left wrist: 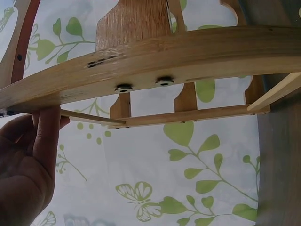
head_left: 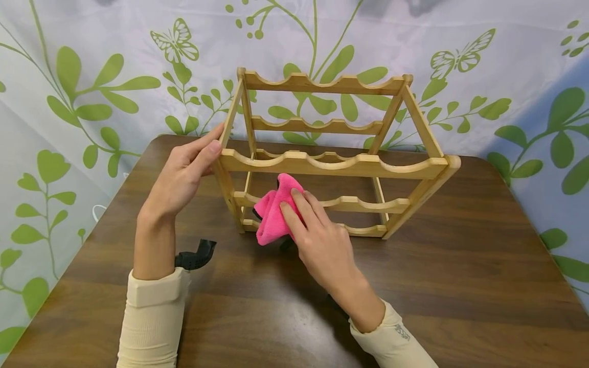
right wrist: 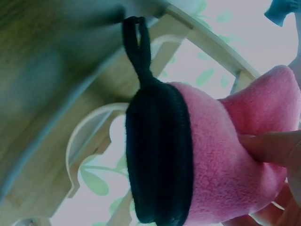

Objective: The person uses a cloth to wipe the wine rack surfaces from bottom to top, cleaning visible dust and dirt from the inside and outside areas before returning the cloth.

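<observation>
A light wooden bottle rack (head_left: 331, 164) with scalloped rails stands on the table. At its upper left corner, my left hand (head_left: 177, 176) grips the side frame; in the left wrist view the thumb and fingers (left wrist: 46, 134) close round the wood. My right hand (head_left: 322, 245) holds a folded pink cloth (head_left: 280, 212) in front of the rack's middle scalloped rail (head_left: 363, 204), near its left part. The right wrist view shows the cloth's dark trim (right wrist: 157, 155) with a hanging loop (right wrist: 136, 52), and the thumb pressed into the pink pile.
The rack stands towards the back of a brown wooden table (head_left: 483, 286). Behind it hangs a pale curtain (head_left: 368, 30) with green leaves and butterflies. A black wrist camera mount (head_left: 195, 258) juts from the left forearm.
</observation>
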`<state>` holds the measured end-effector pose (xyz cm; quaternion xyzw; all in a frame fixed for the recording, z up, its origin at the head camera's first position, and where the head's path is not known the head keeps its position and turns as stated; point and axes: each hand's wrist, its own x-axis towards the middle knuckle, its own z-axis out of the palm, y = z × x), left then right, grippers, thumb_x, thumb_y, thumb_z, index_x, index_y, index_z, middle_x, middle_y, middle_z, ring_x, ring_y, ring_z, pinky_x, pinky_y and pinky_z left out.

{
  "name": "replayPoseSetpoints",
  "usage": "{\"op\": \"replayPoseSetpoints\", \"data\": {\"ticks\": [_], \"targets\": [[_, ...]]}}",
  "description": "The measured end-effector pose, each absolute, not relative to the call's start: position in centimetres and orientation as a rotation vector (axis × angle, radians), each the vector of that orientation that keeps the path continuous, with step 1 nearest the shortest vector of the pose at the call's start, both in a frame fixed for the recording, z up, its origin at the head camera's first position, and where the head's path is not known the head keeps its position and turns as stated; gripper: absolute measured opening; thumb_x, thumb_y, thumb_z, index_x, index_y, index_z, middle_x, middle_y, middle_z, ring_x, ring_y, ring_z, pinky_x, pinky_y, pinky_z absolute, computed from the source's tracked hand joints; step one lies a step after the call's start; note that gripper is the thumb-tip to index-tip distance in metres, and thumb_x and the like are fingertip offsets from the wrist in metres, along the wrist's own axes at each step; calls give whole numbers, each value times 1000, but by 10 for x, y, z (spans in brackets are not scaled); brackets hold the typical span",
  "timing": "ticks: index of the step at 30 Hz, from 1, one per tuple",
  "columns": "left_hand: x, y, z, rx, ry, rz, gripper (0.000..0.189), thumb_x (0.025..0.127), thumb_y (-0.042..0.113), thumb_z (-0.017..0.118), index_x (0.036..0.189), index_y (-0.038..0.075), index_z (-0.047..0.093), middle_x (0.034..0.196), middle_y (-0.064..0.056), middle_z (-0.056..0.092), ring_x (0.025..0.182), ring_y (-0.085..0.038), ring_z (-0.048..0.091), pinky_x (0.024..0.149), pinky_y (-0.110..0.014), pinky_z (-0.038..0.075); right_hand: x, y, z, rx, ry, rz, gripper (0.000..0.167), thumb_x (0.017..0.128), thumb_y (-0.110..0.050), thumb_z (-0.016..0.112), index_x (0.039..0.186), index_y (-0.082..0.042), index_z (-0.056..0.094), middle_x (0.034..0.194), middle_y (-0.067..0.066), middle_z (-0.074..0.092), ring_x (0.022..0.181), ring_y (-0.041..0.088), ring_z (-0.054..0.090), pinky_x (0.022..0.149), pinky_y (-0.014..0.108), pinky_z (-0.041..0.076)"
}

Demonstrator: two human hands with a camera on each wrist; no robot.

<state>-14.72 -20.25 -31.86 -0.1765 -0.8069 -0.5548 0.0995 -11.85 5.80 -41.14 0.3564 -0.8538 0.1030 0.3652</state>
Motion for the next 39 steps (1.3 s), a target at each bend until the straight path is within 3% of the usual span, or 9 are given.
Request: {"op": "replayPoseSetpoints", "data": {"ticks": [3,10,20,26,33,39], "targets": [[-148,-202,-318,-526,-2389,-1651,44,107,26,43,149,14,43,147,-8,47,119,-17,56,90,-28,50,-117,61,-407,897,-2213,293,37,89,-6,69,126,-7,63,129,13,61,120,29,56,43,35,51],[-147,-204,-317,-526,-2428,-1652,44,107,26,43,150,15,41,149,-5,45,124,-18,51,92,-30,49,-114,72,-398,847,-2307,372,32,88,-2,66,120,-4,62,116,17,65,109,33,60,61,47,58],[-146,-205,-318,-522,-2427,-1659,44,107,27,43,150,17,42,148,-4,46,123,-19,53,92,-32,48,-110,84,-386,730,-2367,271,29,78,-2,73,107,-3,68,107,13,64,100,32,57,44,45,52],[-146,-204,-318,-517,-2444,-1645,44,107,27,42,151,18,41,149,-5,46,122,-18,53,94,-38,48,-107,99,-373,652,-2445,268,29,78,-3,72,107,-3,68,107,14,64,101,35,57,44,48,51],[-147,-204,-318,-547,-2423,-1670,44,107,26,43,150,15,41,149,-4,45,123,-17,52,93,-30,48,-108,128,-357,581,-2585,389,43,78,1,74,119,2,65,110,19,63,97,37,59,64,55,54],[-147,-205,-317,-542,-2422,-1679,44,108,26,42,150,15,40,150,-4,43,126,-18,50,94,-30,48,-112,141,-352,555,-2678,421,49,75,4,78,120,8,59,102,24,62,87,41,60,73,55,53]]}}
